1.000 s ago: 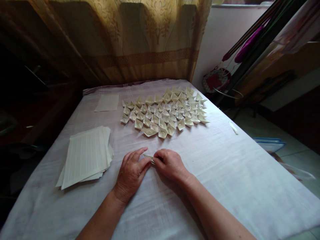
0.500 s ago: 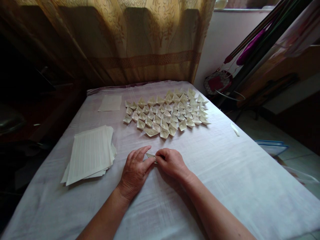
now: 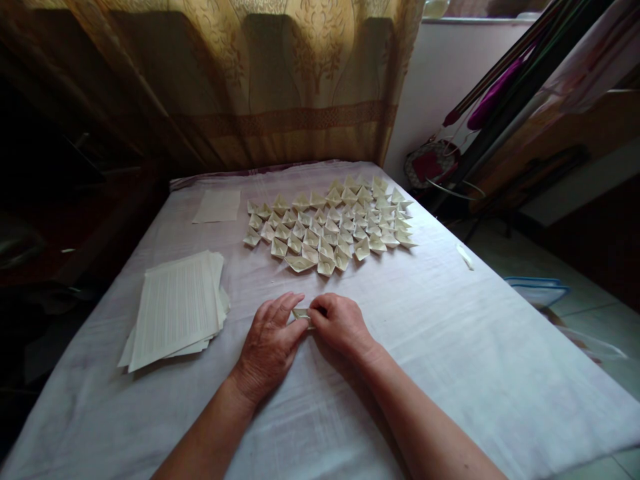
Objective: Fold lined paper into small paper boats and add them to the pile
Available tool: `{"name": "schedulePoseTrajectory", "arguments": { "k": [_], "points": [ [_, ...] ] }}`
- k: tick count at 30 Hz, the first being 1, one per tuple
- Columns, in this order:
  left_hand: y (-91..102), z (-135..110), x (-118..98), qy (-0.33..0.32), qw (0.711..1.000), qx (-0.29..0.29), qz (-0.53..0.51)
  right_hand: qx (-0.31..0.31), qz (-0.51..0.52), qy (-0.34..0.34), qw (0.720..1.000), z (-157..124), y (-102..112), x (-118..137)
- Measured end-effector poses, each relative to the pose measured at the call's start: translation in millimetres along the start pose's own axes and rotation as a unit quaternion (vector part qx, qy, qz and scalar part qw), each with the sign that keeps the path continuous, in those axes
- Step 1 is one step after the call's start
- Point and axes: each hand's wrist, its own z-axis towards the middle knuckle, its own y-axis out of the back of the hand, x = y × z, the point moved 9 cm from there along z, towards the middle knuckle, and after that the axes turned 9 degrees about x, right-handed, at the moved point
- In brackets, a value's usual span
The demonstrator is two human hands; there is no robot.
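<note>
A small folded paper piece sat between the two hands, low over the tablecloth near the person's side. Its long axis seemed to run mostly left to right, tipping slightly nearer at the right; a pointed end faced left and a little away from the person, while the other end was hidden. The right hand pinched that hidden end, fingers curled tight. The left hand laid its thumb over the near edge, forefinger arched apart; whether its other fingers gripped from behind, I could not tell.

The likeliest trouble was a tear or a skewed fold, should the two hands have pulled unevenly on such thin paper; a loose left hold might also have let the point slip.

Just beyond lay closely packed paper boats. A stack of printed sheets rested to the left, a single sheet farther off, and a patterned curtain hung behind.
</note>
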Motion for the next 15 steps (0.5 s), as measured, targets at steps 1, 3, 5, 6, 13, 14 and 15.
{"name": "schedulePoseTrajectory", "arguments": {
  "k": [1, 3, 5, 6, 13, 14, 15],
  "points": [
    [-0.4, 0.0, 0.2, 0.001, 1.0, 0.006, -0.005, -0.002, 0.0, -0.003, 1.0, 0.1, 0.2, -0.2],
    [-0.4, -0.1, 0.7, 0.003, 1.0, 0.012, -0.013, -0.004, -0.002, -0.008, 1.0, 0.4, 0.2, -0.4],
    [0.3, -0.2, 1.0, 0.004, 1.0, 0.013, -0.02, -0.003, -0.006, -0.011, 1.0, 0.6, -0.1, -0.4],
    [0.8, -0.2, 1.1, 0.005, 1.0, 0.012, -0.024, -0.003, -0.008, -0.013, 1.0, 0.5, -0.2, -0.5],
    [-0.7, -0.6, 3.0, 0.015, 0.999, 0.02, -0.047, -0.02, -0.002, -0.008, 1.0, -1.1, -1.1, -0.3],
    [-0.8, -0.8, 3.7, 0.017, 0.998, 0.018, -0.05, -0.023, 0.0, -0.007, 1.0, -1.1, -1.1, -0.4],
    [-1.0, -0.9, 4.7, 0.02, 0.998, 0.017, -0.055, -0.024, 0.001, -0.005, 1.0, -1.1, -1.1, -0.4]
  ]
}}
